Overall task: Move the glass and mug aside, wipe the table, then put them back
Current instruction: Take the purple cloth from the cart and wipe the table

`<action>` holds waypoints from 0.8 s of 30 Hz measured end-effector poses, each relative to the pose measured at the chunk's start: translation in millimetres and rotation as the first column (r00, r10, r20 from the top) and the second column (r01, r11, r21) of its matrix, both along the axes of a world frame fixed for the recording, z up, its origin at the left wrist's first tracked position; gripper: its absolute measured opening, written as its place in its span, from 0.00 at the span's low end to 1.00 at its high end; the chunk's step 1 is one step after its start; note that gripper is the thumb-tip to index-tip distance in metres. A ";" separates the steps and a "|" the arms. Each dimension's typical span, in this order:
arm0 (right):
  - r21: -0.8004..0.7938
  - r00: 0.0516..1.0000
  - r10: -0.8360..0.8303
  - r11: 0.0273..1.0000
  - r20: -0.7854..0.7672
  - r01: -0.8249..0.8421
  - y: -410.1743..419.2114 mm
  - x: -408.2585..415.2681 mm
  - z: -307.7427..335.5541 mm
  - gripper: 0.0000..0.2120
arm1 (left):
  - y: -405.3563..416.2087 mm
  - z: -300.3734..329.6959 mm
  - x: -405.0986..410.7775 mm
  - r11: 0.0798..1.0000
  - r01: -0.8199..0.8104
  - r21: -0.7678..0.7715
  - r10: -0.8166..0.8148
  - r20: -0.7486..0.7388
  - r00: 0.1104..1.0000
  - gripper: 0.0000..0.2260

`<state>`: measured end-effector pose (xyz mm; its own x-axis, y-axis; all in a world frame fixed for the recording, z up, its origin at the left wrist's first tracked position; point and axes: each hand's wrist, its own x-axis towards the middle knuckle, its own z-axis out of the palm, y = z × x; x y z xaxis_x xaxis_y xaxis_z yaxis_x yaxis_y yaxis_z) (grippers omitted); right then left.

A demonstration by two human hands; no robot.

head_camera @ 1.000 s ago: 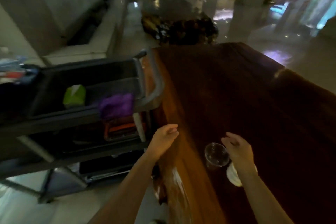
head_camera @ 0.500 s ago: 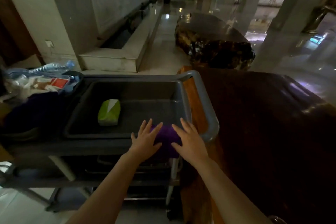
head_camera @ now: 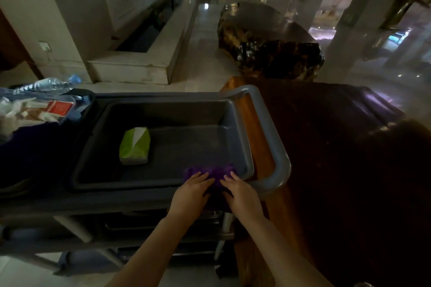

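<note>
A purple cloth (head_camera: 213, 173) hangs over the near rim of the grey cart tray (head_camera: 238, 128). My left hand (head_camera: 190, 196) and my right hand (head_camera: 241, 196) lie side by side on the cloth, fingers curling onto it. The dark wooden table (head_camera: 349, 170) stretches to the right of the cart. Neither the glass nor the mug can be made out; only a small rim of something shows at the bottom right edge (head_camera: 362, 285).
A green tissue pack (head_camera: 134, 145) lies in the tray. The cart's grey handle (head_camera: 274, 147) presses against the table's edge. A bag with a plastic bottle (head_camera: 46, 82) and rubbish sits at the cart's left. A large dark stone block (head_camera: 268, 44) stands beyond the table.
The view swung from the table with the glass to the cart. Both hands went from above the table to the purple cloth and have closed in on it.
</note>
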<state>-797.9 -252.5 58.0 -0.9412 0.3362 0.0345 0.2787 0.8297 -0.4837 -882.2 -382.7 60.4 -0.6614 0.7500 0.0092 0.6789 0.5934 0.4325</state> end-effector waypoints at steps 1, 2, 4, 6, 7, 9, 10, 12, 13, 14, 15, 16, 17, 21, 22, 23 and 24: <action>-0.007 1.000 -0.004 1.000 -0.012 0.004 2.0 1.5 2.5 0.18 | 0.8 2.0 0.5 1.000 0.004 0.016 -0.004 0.002 1.000 0.20; -0.012 1.000 -0.009 1.000 -0.026 0.008 4.4 4.3 5.7 0.18 | 2.1 4.8 1.8 0.999 0.009 0.036 -0.009 0.003 1.000 0.20; -0.017 0.998 -0.029 0.999 -0.050 0.028 10.3 13.9 14.7 0.18 | 7.9 14.1 7.6 0.997 0.024 0.071 -0.024 -0.010 1.000 0.19; -0.013 0.993 -0.074 0.997 -0.092 0.073 17.8 28.8 25.4 0.18 | 18.4 26.1 16.7 0.991 0.066 0.115 -0.062 -0.039 0.997 0.18; -0.012 0.988 -0.100 0.995 -0.118 0.099 22.5 38.3 30.6 0.18 | 25.6 32.6 22.7 0.985 0.101 0.139 -0.094 -0.054 0.994 0.18; 0.000 0.974 -0.161 0.987 -0.159 0.164 34.0 62.7 41.1 0.17 | 43.1 45.4 38.1 0.969 0.184 0.164 -0.174 -0.072 0.982 0.18; 0.018 0.964 -0.200 0.978 -0.176 0.206 41.1 78.3 46.3 0.17 | 53.9 51.4 47.8 0.958 0.229 0.174 -0.219 -0.076 0.973 0.19; 0.049 0.936 -0.286 0.952 -0.207 0.302 55.4 117.1 57.0 0.17 | 79.6 61.7 73.6 0.924 0.328 0.197 -0.314 -0.099 0.944 0.19; 0.057 0.917 -0.333 0.934 -0.219 0.353 61.5 140.3 63.0 0.17 | 94.2 66.4 90.4 0.901 0.383 0.203 -0.366 -0.115 0.923 0.19; 0.064 0.895 -0.384 0.911 -0.229 0.407 66.5 165.7 68.5 0.17 | 108.9 70.1 109.4 0.874 0.438 0.210 -0.420 -0.126 0.899 0.19; 0.075 0.868 -0.435 0.883 -0.240 0.463 70.5 193.6 73.5 0.17 | 124.0 73.3 131.5 0.842 0.494 0.217 -0.476 -0.133 0.869 0.20; 0.091 0.839 -0.482 0.851 -0.252 0.517 73.0 222.3 77.4 0.16 | 137.6 75.7 155.5 0.807 0.548 0.219 -0.530 -0.140 0.837 0.20; 0.110 0.809 -0.526 0.817 -0.264 0.567 74.6 252.4 79.8 0.16 | 149.5 77.9 181.7 0.771 0.600 0.216 -0.581 -0.149 0.800 0.20; 0.177 0.664 -0.696 0.642 -0.272 0.746 66.4 379.9 81.8 0.15 | 180.7 81.5 300.9 0.593 0.775 0.218 -0.762 -0.159 0.628 0.21; 0.177 0.623 -0.732 0.598 -0.276 0.782 61.3 411.2 81.4 0.15 | 185.1 79.9 331.5 0.553 0.803 0.224 -0.794 -0.151 0.589 0.21; 0.173 0.582 -0.763 0.557 -0.281 0.813 55.4 442.3 80.8 0.15 | 188.7 77.4 362.9 0.513 0.827 0.231 -0.823 -0.143 0.550 0.21; 0.164 0.544 -0.789 0.519 -0.284 0.839 48.6 474.2 79.3 0.15 | 191.5 73.5 395.3 0.472 0.849 0.236 -0.849 -0.138 0.510 0.21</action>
<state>-323.7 -204.0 137.4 -0.2296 0.9062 0.3550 0.8387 0.3693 -0.4002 -486.9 -191.2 133.9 0.2983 0.9134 0.2772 0.7918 -0.3989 0.4625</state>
